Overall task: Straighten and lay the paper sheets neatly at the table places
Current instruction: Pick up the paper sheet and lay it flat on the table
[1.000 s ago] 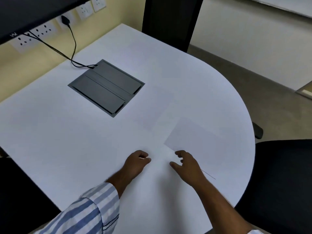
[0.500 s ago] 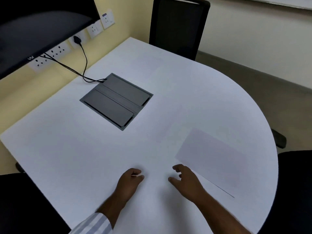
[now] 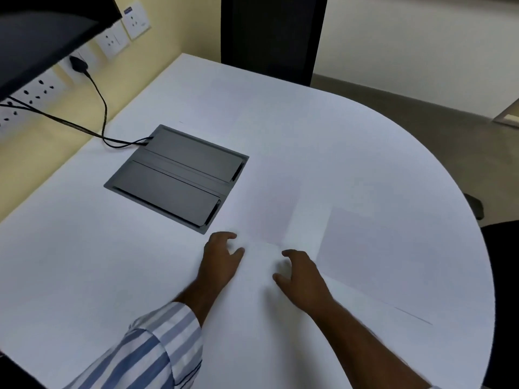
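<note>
White paper sheets lie on the white round-ended table (image 3: 351,130) and are hard to tell from it. One greyish sheet (image 3: 387,254) lies flat to the right of my hands, its near edge showing as a thin dark line. A brighter sheet (image 3: 304,226) lies just beyond my hands and runs down between them. My left hand (image 3: 220,259) rests with curled, spread fingers at that sheet's left side. My right hand (image 3: 303,276) rests at its right side, fingertips down. Neither hand visibly pinches anything.
A grey cable box (image 3: 177,175) with two lids is set into the tabletop at the left, with black cables (image 3: 101,108) running to wall sockets. A black chair (image 3: 269,32) stands at the far side, another chair (image 3: 502,276) at the right edge. A dark screen (image 3: 42,32) hangs top left.
Both hands have slid forward onto the table, closer to the cable box. A brighter sheet now shows between and beyond them. The view has shifted.
</note>
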`<state>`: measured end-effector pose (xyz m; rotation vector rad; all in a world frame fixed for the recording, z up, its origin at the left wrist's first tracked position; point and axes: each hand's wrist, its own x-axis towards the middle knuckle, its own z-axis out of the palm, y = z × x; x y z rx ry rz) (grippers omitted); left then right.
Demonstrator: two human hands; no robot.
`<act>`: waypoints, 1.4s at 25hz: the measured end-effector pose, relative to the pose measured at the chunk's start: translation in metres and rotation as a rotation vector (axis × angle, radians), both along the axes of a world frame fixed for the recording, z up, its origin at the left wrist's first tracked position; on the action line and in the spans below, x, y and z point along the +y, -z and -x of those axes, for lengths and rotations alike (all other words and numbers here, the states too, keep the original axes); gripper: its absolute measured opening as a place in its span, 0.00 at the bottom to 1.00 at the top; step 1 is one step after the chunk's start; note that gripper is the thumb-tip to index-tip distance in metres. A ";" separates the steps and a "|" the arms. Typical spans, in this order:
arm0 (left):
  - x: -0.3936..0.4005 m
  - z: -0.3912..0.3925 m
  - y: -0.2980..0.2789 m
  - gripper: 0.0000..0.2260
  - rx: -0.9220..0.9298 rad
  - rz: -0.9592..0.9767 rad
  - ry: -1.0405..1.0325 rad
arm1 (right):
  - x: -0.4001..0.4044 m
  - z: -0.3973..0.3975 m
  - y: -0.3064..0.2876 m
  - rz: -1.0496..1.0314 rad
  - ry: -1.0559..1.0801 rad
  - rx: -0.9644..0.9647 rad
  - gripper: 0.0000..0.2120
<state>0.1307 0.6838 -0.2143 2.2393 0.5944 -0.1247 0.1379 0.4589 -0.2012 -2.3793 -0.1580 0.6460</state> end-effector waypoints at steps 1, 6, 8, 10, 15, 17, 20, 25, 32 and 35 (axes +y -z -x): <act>0.006 -0.014 0.004 0.19 -0.016 -0.043 0.043 | 0.010 -0.007 0.005 0.030 -0.004 -0.035 0.31; 0.019 -0.052 0.023 0.24 -0.001 -0.210 0.142 | 0.038 -0.035 0.026 0.207 -0.023 -0.120 0.38; 0.022 -0.060 0.028 0.27 0.020 -0.258 0.122 | 0.042 -0.044 0.032 0.229 0.038 -0.121 0.39; 0.025 -0.067 0.034 0.30 0.044 -0.291 0.092 | 0.046 -0.052 0.038 0.215 0.114 -0.108 0.40; 0.013 -0.071 0.034 0.37 0.122 -0.354 0.096 | 0.062 -0.057 0.039 0.221 0.137 -0.077 0.40; 0.004 -0.071 0.032 0.36 0.132 -0.365 0.095 | 0.069 -0.055 0.039 0.205 0.119 -0.095 0.38; -0.001 -0.075 0.030 0.37 0.127 -0.313 0.053 | 0.074 -0.056 0.037 0.003 0.216 -0.103 0.32; -0.001 -0.073 0.037 0.35 0.139 -0.354 0.088 | 0.073 -0.068 0.033 -0.272 0.455 -0.042 0.32; 0.004 -0.065 0.044 0.34 0.097 -0.360 0.088 | 0.073 -0.089 0.031 -0.543 0.887 0.119 0.35; 0.003 -0.065 0.044 0.35 0.110 -0.328 0.056 | 0.065 -0.094 0.037 -0.551 0.947 0.179 0.29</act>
